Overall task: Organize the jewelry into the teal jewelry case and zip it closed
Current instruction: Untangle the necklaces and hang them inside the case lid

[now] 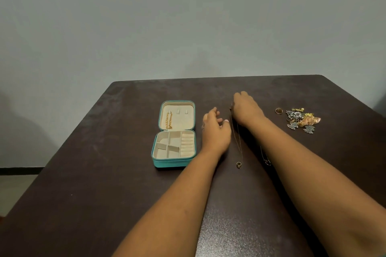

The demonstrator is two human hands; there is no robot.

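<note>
The teal jewelry case (165, 162) lies open on the dark table (104, 173), its cream lid flat behind the base. A gold chain (168, 120) hangs in the lid; the base compartments look bare. My right hand (246, 108) pinches the top end of a thin necklace (238, 142) that trails down to a small pendant (239, 164) on the table. Just left of that chain, my left hand (215, 131) hovers with fingers loosely curled and holds nothing I can see. A second thin necklace (265, 159) lies partly under my right forearm.
A pile of mixed earrings and brooches (301, 120) sits at the right of the table, with a single ring (278, 111) just left of it. The table's far edge meets a plain grey wall.
</note>
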